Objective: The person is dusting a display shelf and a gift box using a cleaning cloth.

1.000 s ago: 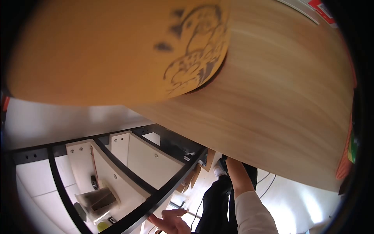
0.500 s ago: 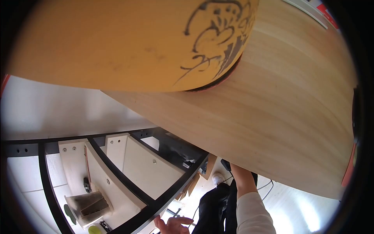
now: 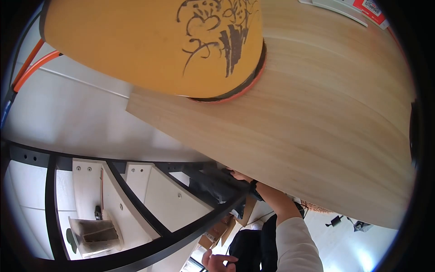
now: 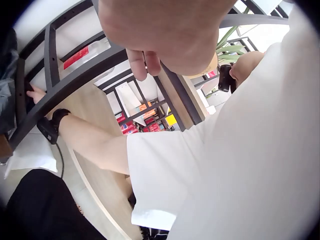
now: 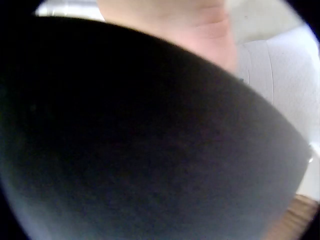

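My right hand [image 3: 239,176] reaches under the edge of the wooden tabletop [image 3: 317,136], at the far corner of a black metal frame [image 3: 165,240]. A crumpled dark plastic bag [image 3: 210,188] lies inside the frame close to it. In the left wrist view the right hand [image 4: 36,94] is behind a black bar, its fingers mostly hidden; I cannot tell whether it grips anything. A black surface [image 5: 140,135] covers most of the right wrist view, below the wrist. My left hand [image 3: 218,263] hangs low beside the frame, fingers loosely bent, holding nothing.
A large yellow container [image 3: 136,50] with black drawings stands on the tabletop. Pale panels [image 3: 174,195] and a small bin [image 3: 93,238] are within the frame. Cardboard boxes [image 3: 215,233] stand below its corner. Orange cables [image 3: 36,68] run at the far left.
My right hand has moved from below the tabletop's edge up and left to the frame's corner. The left hand sits slightly lower and further right. The view has shifted, showing more of the container's base.
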Available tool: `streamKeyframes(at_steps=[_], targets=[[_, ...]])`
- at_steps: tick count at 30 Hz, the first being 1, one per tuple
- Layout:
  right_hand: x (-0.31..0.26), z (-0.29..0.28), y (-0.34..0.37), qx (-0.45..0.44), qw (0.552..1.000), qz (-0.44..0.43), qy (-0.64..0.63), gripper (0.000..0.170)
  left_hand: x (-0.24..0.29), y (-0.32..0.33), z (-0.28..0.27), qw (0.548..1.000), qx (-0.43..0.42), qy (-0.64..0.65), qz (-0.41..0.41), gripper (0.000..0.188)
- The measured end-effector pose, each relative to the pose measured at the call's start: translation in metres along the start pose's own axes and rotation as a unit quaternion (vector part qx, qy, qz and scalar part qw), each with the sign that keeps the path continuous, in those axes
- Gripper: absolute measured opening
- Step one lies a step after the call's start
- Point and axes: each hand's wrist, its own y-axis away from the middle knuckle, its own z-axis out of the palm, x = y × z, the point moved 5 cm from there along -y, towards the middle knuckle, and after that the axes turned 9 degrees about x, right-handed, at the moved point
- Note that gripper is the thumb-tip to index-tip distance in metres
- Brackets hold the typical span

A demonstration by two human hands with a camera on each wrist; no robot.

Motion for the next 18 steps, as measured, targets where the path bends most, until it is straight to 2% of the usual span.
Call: streamKeyframes(at_steps=[4, 6, 9, 13, 14, 16, 18], targets=[[-0.017, 0.033, -0.025, -0.055, 0.997, -0.031, -0.032, 0.030, -0.027, 0.023, 0.010, 0.999, 0.009, -0.039, -0.006, 0.064], [-0.021, 0.046, -0.033, -0.097, 0.993, -0.039, -0.048, 0.030, -0.035, 0.025, 0.015, 0.999, 0.022, -0.036, -0.009, 0.062], [-0.025, 0.063, -0.049, -0.158, 0.984, -0.044, -0.067, 0.030, -0.038, 0.027, 0.024, 0.999, 0.028, 0.040, -0.025, 0.060], [-0.037, 0.101, -0.092, -0.224, 0.966, -0.032, -0.128, 0.030, -0.039, 0.033, 0.029, 0.998, 0.022, 0.016, -0.052, 0.051], [-0.073, 0.073, -0.098, -0.173, 0.979, -0.080, -0.079, 0.030, -0.037, 0.029, 0.029, 0.999, 0.009, 0.035, -0.036, 0.049], [-0.121, 0.041, -0.104, -0.068, 0.983, -0.168, 0.019, 0.032, -0.046, 0.042, 0.027, 0.998, 0.003, -0.027, -0.052, 0.050], [-0.131, 0.052, -0.109, -0.053, 0.983, -0.152, -0.090, 0.036, -0.043, 0.039, 0.022, 0.997, -0.033, -0.060, -0.022, 0.049]])
